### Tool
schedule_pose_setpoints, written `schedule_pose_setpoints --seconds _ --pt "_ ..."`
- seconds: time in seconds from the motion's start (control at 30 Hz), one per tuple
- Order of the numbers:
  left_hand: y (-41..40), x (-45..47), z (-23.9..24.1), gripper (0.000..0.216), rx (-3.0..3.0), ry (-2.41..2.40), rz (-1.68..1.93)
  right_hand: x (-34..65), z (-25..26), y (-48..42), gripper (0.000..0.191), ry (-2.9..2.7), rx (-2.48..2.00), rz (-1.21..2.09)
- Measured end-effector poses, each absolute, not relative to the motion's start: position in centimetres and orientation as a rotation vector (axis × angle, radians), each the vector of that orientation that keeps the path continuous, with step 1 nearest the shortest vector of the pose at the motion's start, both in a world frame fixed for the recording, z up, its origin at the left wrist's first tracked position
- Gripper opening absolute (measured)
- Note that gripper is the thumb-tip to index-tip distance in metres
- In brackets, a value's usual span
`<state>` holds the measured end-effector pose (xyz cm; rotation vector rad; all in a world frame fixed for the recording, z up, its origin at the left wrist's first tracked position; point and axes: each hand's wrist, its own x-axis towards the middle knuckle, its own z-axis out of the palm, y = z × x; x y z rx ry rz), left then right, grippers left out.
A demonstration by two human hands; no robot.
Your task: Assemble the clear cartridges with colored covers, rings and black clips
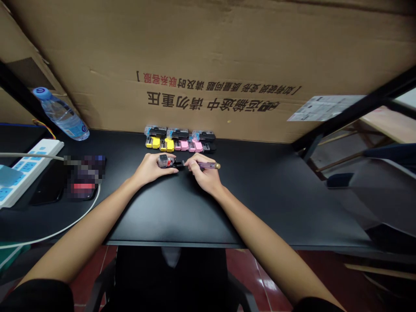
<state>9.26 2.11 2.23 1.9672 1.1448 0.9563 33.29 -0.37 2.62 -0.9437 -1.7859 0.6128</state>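
left hand [150,169] fingers closed around clear cartridge [166,161]; right hand [204,174] pinches a purple pen-like tool [208,165] beside it; behind cartridge, cardboard box [227,56] with inverted chinese print.

Black short sleeves [35,297]; bare forearms [97,216]

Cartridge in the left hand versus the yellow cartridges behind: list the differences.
The held cartridge looks clear with red; the yellow cartridges are yellow-bodied. The held cartridge is gripped by the left hand; the yellow cartridges stand untouched in the row by the cardboard. Both are small ink cartridges.
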Motion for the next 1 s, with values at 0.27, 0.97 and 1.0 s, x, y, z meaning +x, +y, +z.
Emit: schedule_pose_setpoints --seconds 0.27,0.97,1.0 --pt "2.1 9.3 2.4 0.052 1.995 1.176 0.984 32.8 2.2 -0.5 0.023 -1.92 -0.859 0.711" --pt "2.2 9.4 2.3 0.045 2.022 1.172 0.938 32.1 1.4 0.4 0.016 -1.836 -1.03 0.785" --pt "2.2 9.5 2.3 0.045 2.027 1.169 0.941 32.1 1.4 0.4 0.016 -1.838 -1.02 0.797"
